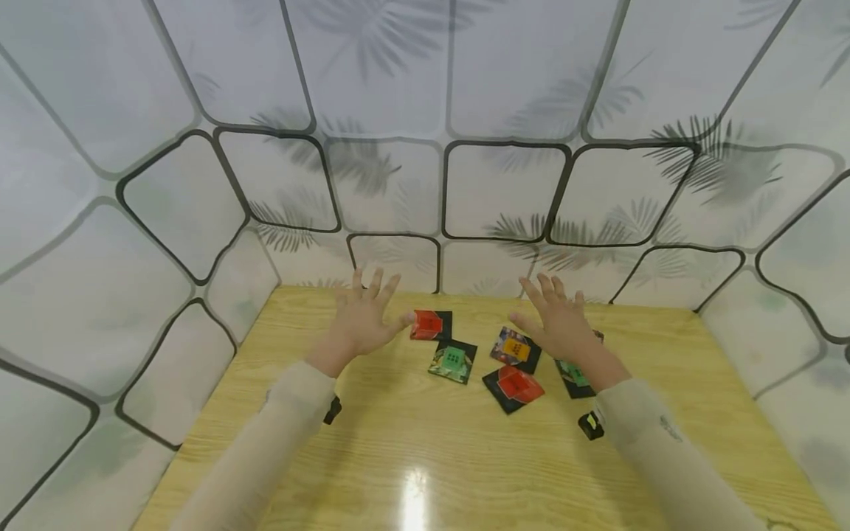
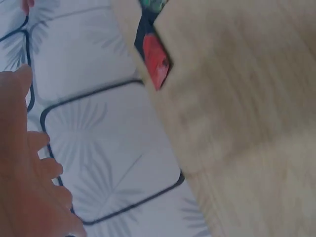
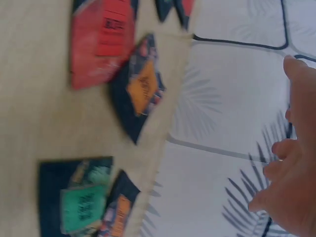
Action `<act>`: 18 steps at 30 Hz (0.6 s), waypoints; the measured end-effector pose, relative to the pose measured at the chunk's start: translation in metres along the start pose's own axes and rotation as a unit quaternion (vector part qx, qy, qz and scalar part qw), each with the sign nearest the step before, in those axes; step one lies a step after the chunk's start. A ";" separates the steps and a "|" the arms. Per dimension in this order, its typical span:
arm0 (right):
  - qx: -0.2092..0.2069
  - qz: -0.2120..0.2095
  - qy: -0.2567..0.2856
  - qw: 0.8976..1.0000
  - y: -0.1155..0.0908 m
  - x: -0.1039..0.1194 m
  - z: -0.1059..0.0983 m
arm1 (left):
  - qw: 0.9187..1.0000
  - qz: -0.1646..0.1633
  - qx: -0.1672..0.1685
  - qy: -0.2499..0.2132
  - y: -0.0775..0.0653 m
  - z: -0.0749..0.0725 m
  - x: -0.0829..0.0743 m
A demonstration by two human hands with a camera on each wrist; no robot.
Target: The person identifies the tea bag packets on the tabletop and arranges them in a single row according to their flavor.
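My left hand (image 1: 361, 324) is held above the table with its fingers spread, and its thumb side is nearest a red and black packet (image 1: 428, 324). Just below that one lies a green and black packet (image 1: 454, 361). On the other side, my right hand (image 1: 564, 328) also has spread fingers and holds nothing. Beside it are an orange-labelled packet (image 1: 516, 349) and a second red packet (image 1: 513, 387). Another green packet (image 1: 575, 377) is partly covered by the right wrist. In the right wrist view, a second orange-labelled packet (image 3: 118, 212) touches the green one.
The packets lie flat on a light wooden table (image 1: 398, 428). A fabric wall (image 1: 392, 184) with dark line frames and leaf prints rises behind and at both sides. Dark wrist devices (image 1: 591, 425) sit at the cuffs.
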State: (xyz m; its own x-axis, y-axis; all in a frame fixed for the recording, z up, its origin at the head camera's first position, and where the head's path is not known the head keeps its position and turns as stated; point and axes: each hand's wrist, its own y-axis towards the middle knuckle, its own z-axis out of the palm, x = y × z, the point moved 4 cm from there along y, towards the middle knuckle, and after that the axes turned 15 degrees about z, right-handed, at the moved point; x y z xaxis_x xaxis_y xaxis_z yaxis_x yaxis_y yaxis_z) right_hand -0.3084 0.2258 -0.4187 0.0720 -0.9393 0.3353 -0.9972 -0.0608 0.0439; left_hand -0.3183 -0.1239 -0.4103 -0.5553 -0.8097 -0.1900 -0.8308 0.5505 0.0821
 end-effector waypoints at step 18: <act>0.050 -0.024 0.041 0.998 -0.018 -0.018 0.076 | 0.996 0.060 0.062 -0.035 0.016 0.098 -0.053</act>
State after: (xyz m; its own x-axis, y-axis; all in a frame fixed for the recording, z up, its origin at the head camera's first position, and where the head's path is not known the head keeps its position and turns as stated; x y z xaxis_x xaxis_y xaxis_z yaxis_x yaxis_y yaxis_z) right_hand -0.2930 0.2182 -0.4974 0.1172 -0.9039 0.4114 -0.9893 -0.1427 -0.0317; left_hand -0.2978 -0.0523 -0.4946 -0.6433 -0.7223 -0.2539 -0.7444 0.6676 -0.0131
